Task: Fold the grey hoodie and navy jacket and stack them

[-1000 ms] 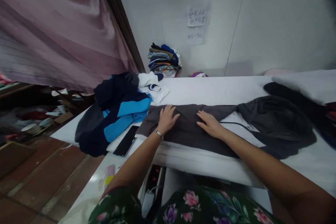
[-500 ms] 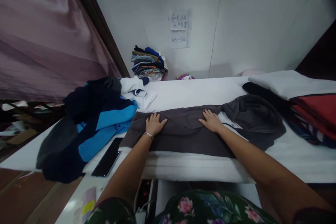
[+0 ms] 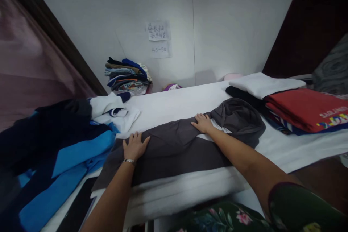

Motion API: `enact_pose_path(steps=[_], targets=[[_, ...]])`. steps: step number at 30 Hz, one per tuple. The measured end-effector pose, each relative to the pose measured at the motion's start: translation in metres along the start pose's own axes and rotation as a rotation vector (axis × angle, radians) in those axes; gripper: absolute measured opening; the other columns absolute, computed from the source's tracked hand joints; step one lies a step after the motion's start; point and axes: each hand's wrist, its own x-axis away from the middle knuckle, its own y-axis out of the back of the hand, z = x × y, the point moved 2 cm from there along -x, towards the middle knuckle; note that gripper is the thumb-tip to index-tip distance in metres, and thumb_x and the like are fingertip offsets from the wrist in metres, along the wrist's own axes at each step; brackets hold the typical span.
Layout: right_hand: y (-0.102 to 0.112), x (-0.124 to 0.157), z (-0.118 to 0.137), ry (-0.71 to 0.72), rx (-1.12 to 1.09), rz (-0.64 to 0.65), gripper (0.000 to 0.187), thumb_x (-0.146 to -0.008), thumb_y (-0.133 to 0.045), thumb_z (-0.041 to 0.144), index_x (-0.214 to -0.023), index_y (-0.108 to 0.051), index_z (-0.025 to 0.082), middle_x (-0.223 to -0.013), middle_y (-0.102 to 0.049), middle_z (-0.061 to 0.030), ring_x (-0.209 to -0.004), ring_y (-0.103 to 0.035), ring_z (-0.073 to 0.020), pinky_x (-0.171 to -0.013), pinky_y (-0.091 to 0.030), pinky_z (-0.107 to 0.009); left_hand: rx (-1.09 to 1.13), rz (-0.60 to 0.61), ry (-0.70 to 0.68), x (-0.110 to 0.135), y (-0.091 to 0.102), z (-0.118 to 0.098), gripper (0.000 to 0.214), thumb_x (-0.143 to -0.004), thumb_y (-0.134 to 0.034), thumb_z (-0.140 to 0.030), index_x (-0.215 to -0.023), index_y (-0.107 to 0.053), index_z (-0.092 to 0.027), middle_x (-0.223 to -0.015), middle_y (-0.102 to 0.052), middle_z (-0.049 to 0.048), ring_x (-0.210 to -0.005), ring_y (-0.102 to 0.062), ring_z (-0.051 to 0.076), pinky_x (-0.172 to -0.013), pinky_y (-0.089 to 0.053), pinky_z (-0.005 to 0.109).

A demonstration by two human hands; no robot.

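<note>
A dark grey hooded jacket (image 3: 174, 152) lies folded lengthwise across the white-covered table, its hood (image 3: 239, 119) bunched at the right end. My left hand (image 3: 135, 148) rests flat on the jacket's left part, fingers spread, a bracelet at the wrist. Near the hood, my right hand (image 3: 202, 122) presses flat on the cloth with its fingers apart. A bit of white lining or label shows beside the right wrist. Neither hand grasps anything.
Left lies a loose heap of navy, blue and white clothes (image 3: 81, 152), with a dark phone (image 3: 78, 203) beside it. Folded red (image 3: 301, 108) and white garments (image 3: 263, 84) are stacked right. A clothes pile (image 3: 129, 76) stands by the wall, below paper notes (image 3: 159, 40).
The view has turned to the right, so more of the folded stack shows. Both hands stay flat on the jacket; my right hand sits closer to its far edge.
</note>
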Motion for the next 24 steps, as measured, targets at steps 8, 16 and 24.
enact_pose_path(steps=[8,16,24], targets=[[0.018,-0.016,-0.012,0.038,0.052,-0.011,0.043,-0.096,-0.034,0.038,-0.132,-0.050,0.019,-0.132,-0.056,-0.0129,-0.127,-0.042,-0.0261,-0.107,-0.022,-0.046,0.004,-0.057,0.006,0.000,-0.002,-0.002,0.061,-0.092,-0.027,-0.053,-0.139,-0.044,-0.019,-0.150,-0.036,0.0116,-0.140,-0.027,0.031,-0.110,-0.017,0.060],[0.035,-0.032,-0.053,-0.054,0.039,0.049,0.031,-0.087,-0.047,0.027,-0.106,-0.070,0.017,-0.113,-0.065,-0.0131,-0.109,-0.056,-0.0262,-0.093,-0.038,-0.036,0.008,-0.071,-0.009,0.000,0.003,-0.006,0.056,-0.093,-0.030,-0.050,-0.134,-0.050,-0.018,-0.148,-0.039,0.0132,-0.138,-0.029,0.032,-0.109,-0.018,0.063],[0.030,-0.036,-0.065,-0.049,-0.081,0.040,0.033,-0.084,-0.051,0.023,-0.113,-0.066,0.018,-0.117,-0.066,-0.0096,-0.107,-0.057,-0.0241,-0.093,-0.040,-0.035,0.118,-0.051,-0.181,-0.038,0.009,-0.034,0.046,-0.094,-0.034,-0.040,-0.134,-0.049,-0.022,-0.140,-0.050,0.0111,-0.136,-0.034,0.029,-0.110,-0.019,0.058]])
